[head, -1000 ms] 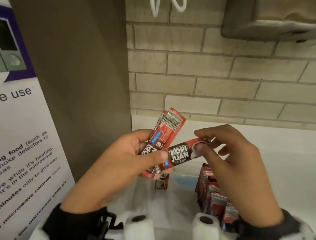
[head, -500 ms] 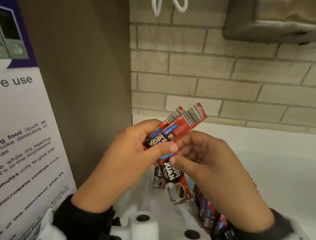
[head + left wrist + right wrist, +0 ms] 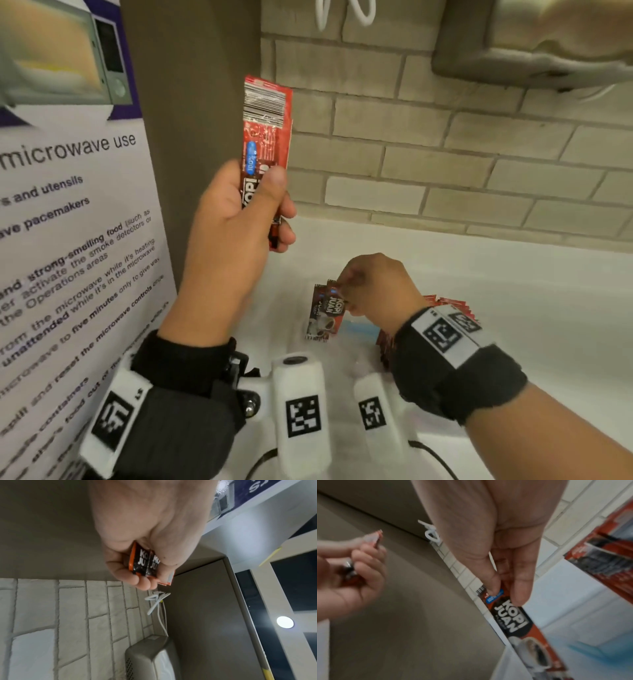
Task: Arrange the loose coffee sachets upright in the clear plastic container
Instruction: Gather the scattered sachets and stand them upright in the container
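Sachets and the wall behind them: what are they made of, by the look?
Sachets in the left hand: glossy printed film, probably foil-lined plastic; highlights glint on the red face and the end seal is crimped. Wall: pale matte brick or brick-look tile, with recessed mortar lines; which of the two can't be told.

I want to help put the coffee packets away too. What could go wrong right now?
The right hand pinches one sachet only by its top end, so it might slip or land tilted in the container. The left hand grips spare sachets high up; they could slide out. The sachets already standing sit close and could be knocked over.
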